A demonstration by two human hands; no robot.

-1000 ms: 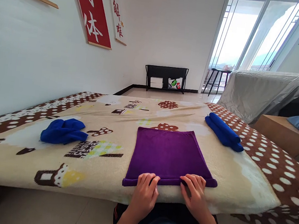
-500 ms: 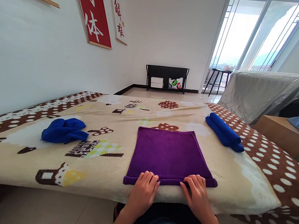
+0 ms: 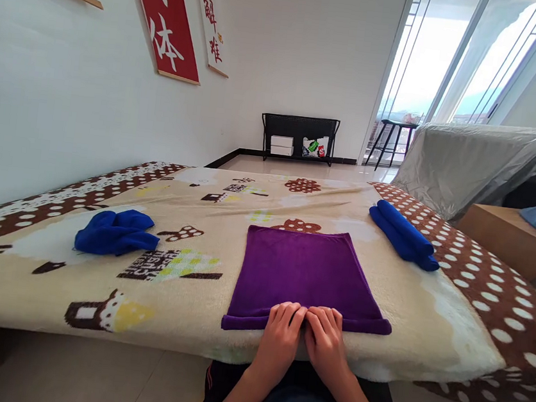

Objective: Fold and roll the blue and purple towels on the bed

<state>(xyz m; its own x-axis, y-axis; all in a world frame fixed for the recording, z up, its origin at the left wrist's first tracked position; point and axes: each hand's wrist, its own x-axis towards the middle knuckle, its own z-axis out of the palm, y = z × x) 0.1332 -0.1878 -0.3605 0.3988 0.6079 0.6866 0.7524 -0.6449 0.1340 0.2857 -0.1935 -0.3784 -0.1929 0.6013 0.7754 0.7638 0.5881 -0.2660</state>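
A purple towel lies flat on the patterned blanket, its near edge rolled into a narrow tube. My left hand and my right hand rest side by side on the middle of that rolled edge, fingers curled over it and nearly touching each other. A crumpled blue cloth sits to the left. A rolled blue towel lies at the right, on the dotted border.
The blanket covers a low table against the white wall on the left. A grey-covered sofa and a wooden box stand to the right. A black rack and a stool are at the far wall.
Both hands have slid inward along the towel's rolled near edge, from apart to side by side at its middle. The towels have not moved.
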